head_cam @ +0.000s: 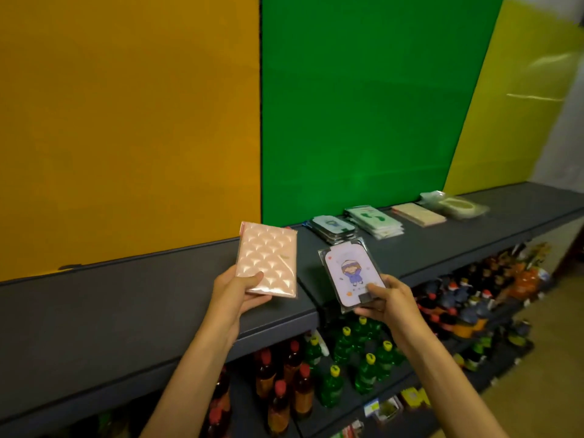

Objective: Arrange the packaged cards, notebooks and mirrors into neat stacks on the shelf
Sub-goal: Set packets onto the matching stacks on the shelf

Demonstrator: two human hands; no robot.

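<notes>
My left hand (240, 290) grips a pink quilted notebook (268, 257) in clear wrap, held above the dark grey shelf (126, 298). A packaged mirror (350, 273) with a cartoon girl on a lilac face is in my right hand (385, 300), held over the shelf's front edge. Further back on the shelf lie a stack of packaged mirrors (333, 227), a stack of green packaged cards (376, 221), a beige notebook stack (418, 214) and a pale green wrapped pile (455, 203).
Behind the shelf stand orange (126, 121), green (363, 105) and yellow (518, 90) wall panels. Lower shelves hold red-capped bottles (284, 380), green bottles (357, 352) and dark bottles (458, 301). A tan floor (556, 358) lies at the right.
</notes>
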